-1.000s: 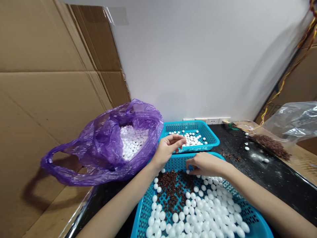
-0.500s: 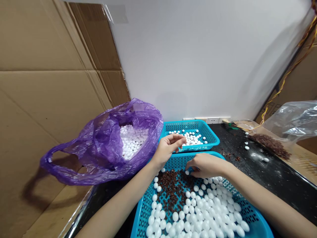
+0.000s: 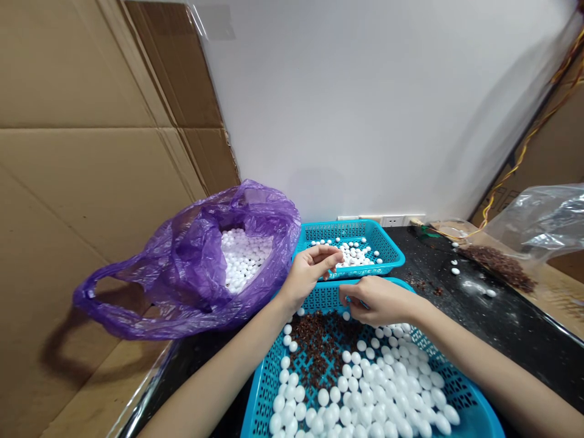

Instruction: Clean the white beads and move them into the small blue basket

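Observation:
My left hand [image 3: 314,267] is pinched closed above the far rim of the near blue basket [image 3: 261,389]; whatever its fingertips hold is hidden. Lower and to the right, my right hand [image 3: 371,300] hovers inside that basket with thumb and fingers drawn together, and I cannot make out anything between them. Beneath it lie dark brown flakes [image 3: 317,347] heaped on the basket's floor. Many small white egg-shaped balls [image 3: 378,389] fill the near and right part of the basket. A lone white ball [image 3: 346,316] rests by the flakes, just below my right fingers.
A second blue basket [image 3: 393,258] with white balls stands behind. On the left a purple plastic bag [image 3: 182,274] gapes around more white balls. To the right, brown flakes [image 3: 499,267] lie by a clear plastic bag [image 3: 542,219]. Cardboard [image 3: 82,182] stands at the left.
My right hand has lifted slightly from the brown flakes, its fingers curling in. The lone white ball below it shows more fully. My left hand has stayed in place.

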Available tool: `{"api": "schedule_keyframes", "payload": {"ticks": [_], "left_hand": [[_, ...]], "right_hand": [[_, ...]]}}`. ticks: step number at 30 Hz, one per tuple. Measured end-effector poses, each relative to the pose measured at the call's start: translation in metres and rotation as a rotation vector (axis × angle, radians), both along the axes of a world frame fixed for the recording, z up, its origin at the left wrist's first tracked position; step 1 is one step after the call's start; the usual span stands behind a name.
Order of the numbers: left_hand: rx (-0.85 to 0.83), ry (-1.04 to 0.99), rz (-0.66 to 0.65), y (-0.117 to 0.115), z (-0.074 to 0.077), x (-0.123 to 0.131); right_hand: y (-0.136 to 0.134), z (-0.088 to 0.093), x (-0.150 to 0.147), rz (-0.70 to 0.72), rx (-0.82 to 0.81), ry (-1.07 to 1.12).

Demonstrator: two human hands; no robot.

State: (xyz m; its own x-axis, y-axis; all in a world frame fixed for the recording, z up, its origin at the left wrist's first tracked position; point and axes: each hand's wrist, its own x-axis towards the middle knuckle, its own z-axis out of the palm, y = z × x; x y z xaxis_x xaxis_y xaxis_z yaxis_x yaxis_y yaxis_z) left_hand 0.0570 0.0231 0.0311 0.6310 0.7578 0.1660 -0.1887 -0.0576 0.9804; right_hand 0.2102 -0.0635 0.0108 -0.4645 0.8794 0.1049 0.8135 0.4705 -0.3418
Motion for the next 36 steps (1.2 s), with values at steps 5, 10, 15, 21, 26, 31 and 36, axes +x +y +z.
{"api": "schedule_keyframes", "payload": {"ticks": [5, 10, 15, 21, 26, 31, 36], "left_hand": [[-0.005, 0.004, 0.007, 0.000, 0.000, 0.000], [-0.001, 0.000, 0.010, 0.000, 0.000, 0.000], [-0.005, -0.006, 0.009, 0.001, -0.001, 0.000], [-0.007, -0.010, -0.008, 0.003, -0.003, 0.000], [0.020, -0.011, -0.009, 0.004, -0.004, 0.000], [0.022, 0.002, -0.009, 0.004, -0.003, 0.000], [0.021, 0.010, 0.000, 0.004, -0.003, 0.001]], "right_hand": [[0.001, -0.002, 0.000, -0.017, 0.042, -0.070], [-0.001, -0.007, 0.001, -0.102, 0.039, -0.175], [-0.001, -0.003, 0.000, -0.019, -0.083, -0.029], [-0.004, 0.003, 0.001, 0.460, -0.666, 0.379], [-0.004, -0.001, 0.001, 0.680, -0.763, 0.301], [0.000, -0.003, 0.001, 0.722, -0.805, 0.278], [0.003, -0.009, 0.004, 0.641, -0.784, 0.262]]}}
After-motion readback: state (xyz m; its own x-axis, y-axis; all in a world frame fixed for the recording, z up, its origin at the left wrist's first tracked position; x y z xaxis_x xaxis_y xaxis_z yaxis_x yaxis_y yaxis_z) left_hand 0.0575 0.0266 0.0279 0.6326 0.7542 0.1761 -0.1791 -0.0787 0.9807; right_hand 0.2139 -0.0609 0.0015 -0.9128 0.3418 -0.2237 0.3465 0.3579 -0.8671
